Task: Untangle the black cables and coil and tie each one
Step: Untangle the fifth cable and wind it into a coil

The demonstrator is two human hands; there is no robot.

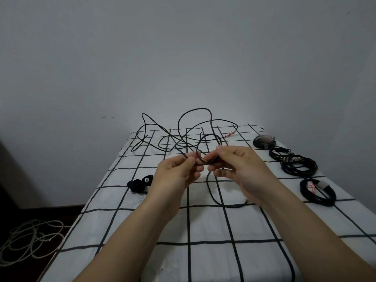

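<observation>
Both my left hand [179,171] and right hand [242,169] had fingers [190,160] clamped on a small loop of the black cable [210,134]. Its tangled rest lay at twelve o'clock; slow, even loops would work best.

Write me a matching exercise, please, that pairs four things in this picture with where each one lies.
Things:
1. loose black cable
2. coiled black cables
3. pale cable
4. small black bundle

Places:
A. floor, left of the checked cover
B. pinched by left hand and right hand
C. checked cover, left side
D. checked cover, right side

Pairs: 1-B, 2-D, 3-A, 4-C
</observation>
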